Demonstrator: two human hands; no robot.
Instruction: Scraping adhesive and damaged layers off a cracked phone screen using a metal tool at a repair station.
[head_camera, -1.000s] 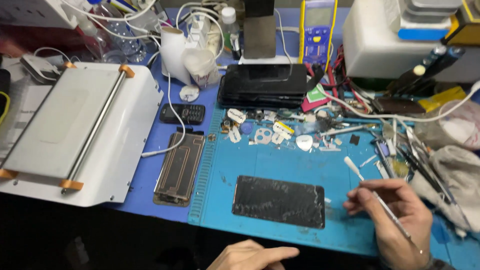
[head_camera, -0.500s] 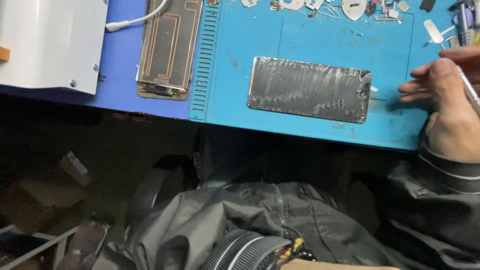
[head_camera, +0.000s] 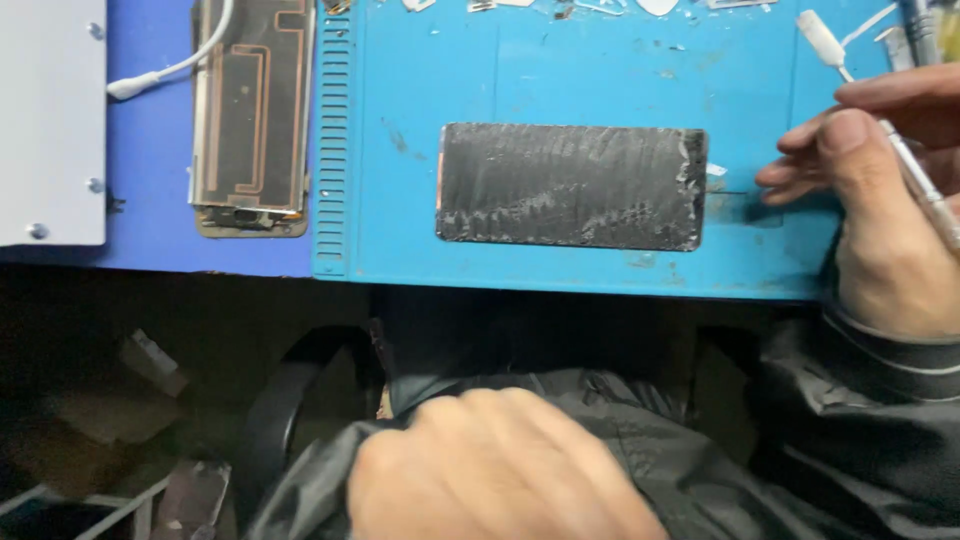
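Observation:
A dark, scraped phone screen panel (head_camera: 572, 186) lies flat on the blue work mat (head_camera: 400, 230). My right hand (head_camera: 880, 200) rests on the mat's right end, just right of the panel, and grips a thin silvery tool (head_camera: 920, 190) between thumb and fingers. My left hand (head_camera: 495, 470) is low in the picture, below the table edge, lying on my dark jacket (head_camera: 700, 450); its fingers are curled and blurred, and nothing shows in it.
A phone back frame with copper traces (head_camera: 250, 120) lies left of the mat. A white machine corner (head_camera: 50, 120) and a white cable (head_camera: 165, 75) sit far left. Small white scraps (head_camera: 640, 8) and a white-tipped stick (head_camera: 822, 38) line the mat's far edge. Dark floor clutter lies under the table.
The view has tilted down and closed in on the table edge and my lap. My left hand has come into sight over the jacket. The right hand keeps the tool beside the panel.

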